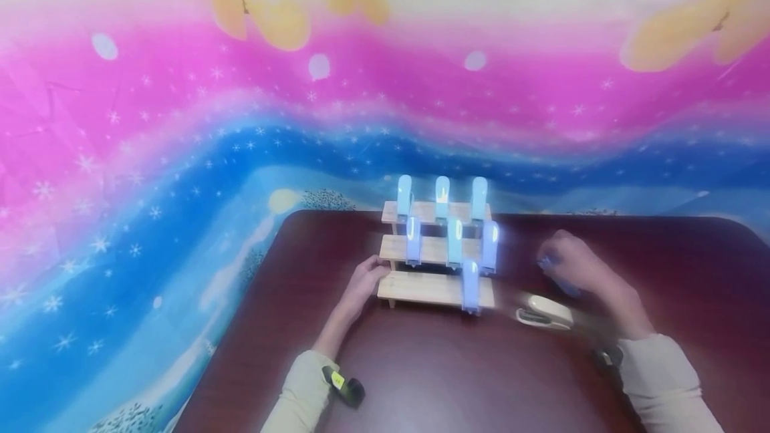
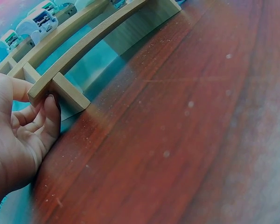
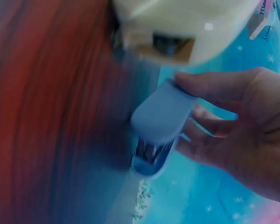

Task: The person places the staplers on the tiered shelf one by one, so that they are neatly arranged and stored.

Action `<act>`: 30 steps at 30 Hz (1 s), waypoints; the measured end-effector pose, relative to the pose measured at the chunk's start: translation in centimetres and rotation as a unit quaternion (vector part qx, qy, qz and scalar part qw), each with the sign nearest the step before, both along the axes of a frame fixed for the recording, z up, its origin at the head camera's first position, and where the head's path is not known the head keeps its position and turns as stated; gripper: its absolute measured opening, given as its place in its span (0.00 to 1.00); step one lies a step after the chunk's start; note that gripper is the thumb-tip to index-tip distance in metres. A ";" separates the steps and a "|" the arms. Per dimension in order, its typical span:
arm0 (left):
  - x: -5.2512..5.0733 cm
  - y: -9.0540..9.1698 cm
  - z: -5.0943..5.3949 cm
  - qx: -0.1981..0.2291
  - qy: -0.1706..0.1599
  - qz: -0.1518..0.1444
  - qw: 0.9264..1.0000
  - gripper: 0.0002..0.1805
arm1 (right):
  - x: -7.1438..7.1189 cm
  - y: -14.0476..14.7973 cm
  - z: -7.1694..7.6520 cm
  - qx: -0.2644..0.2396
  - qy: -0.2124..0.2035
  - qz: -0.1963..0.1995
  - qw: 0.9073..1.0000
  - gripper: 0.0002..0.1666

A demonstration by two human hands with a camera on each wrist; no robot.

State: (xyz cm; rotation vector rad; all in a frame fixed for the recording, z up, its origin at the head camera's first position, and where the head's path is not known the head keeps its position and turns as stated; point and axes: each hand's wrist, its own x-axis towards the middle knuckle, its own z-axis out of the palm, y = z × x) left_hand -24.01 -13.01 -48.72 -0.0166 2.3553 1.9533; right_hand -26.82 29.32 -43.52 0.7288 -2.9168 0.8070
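A three-step wooden rack (image 1: 415, 287) stands on the table with several light-blue and violet-blue plastic clips (image 1: 454, 242) upright along its boards. Three clips are on the top board, three on the middle one and one at the right end of the lowest. My left hand (image 1: 363, 282) holds the rack's left end; in the left wrist view, thumb and fingers pinch the board end (image 2: 42, 86). Right of the rack, my right hand (image 1: 568, 262) is raised, blurred. The right wrist view shows its thumb and fingers pinching a blue clip (image 3: 163, 114) with a metal spring.
A white stapler (image 1: 546, 313) lies on the dark red-brown table (image 1: 469, 366), between the rack and my right forearm. Behind the table hangs a pink and blue patterned cloth (image 1: 180, 152). A dark strap device (image 1: 345, 386) is on the left wrist.
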 end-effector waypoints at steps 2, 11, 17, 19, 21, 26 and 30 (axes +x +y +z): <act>0.0 -0.1 -0.1 0.002 0.000 -0.001 1.000 0.15 | 0.1 0.4 0.2 -0.013 0.024 -0.027 0.999 0.08; -0.1 0.1 -0.3 0.006 0.003 -0.004 1.000 0.14 | 0.7 2.0 0.3 -0.041 0.065 -0.099 0.992 0.12; -0.1 0.2 -0.4 0.006 0.003 -0.009 1.000 0.14 | 1.8 3.4 0.6 -0.073 0.040 -0.153 0.985 0.17; 0.0 0.2 -0.3 0.005 0.004 -0.009 1.000 0.14 | 2.2 4.1 0.7 -0.077 0.032 -0.166 0.983 0.18; 0.1 0.3 -0.1 0.003 0.006 -0.009 1.000 0.14 | 2.5 4.9 0.7 -0.078 0.027 -0.172 0.982 0.19; 0.1 0.1 0.1 0.002 0.008 -0.006 1.000 0.13 | 2.9 6.3 0.4 -0.087 -0.008 -0.156 0.984 0.27; 0.0 0.0 0.1 -0.002 0.004 -0.004 1.000 0.13 | 3.0 6.7 0.1 -0.089 -0.053 -0.138 0.985 0.32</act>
